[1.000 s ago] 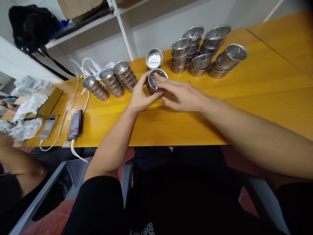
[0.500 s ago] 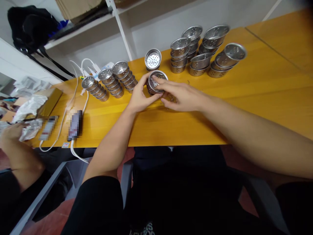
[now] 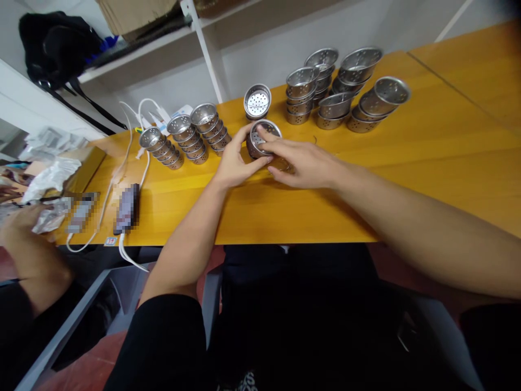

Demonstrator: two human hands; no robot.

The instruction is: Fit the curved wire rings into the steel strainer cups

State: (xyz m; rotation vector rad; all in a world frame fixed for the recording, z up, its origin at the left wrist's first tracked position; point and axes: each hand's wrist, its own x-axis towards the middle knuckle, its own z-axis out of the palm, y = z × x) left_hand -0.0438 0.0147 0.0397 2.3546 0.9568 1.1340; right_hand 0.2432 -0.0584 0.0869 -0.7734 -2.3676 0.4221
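A perforated metal strainer cup [image 3: 258, 142] is tilted toward me just above the table's middle. My left hand [image 3: 236, 162] grips it from the left, thumb along the near side and fingers curled behind. My right hand [image 3: 299, 160] comes in from the right, its index and middle fingers reaching over the rim into the cup. Its thumb is lower, outside the cup, near a thin wire-like piece that I cannot make out under the palm. Right behind stands another strainer cup [image 3: 257, 102], which seems to rest on one more.
Left of my hands stand leaning stacks of strainer cups [image 3: 199, 144]; more stacks [image 3: 301, 98] are at the back right. Phones [image 3: 127, 209] with white cables lie on the left. A co-worker's hand [image 3: 24, 220] touches plastic bags at far left. Shelving [image 3: 211, 65] borders the back.
The whole view has shifted slightly. My left hand keeps its hold on the cup, while my right fingers have moved only a little at its rim.
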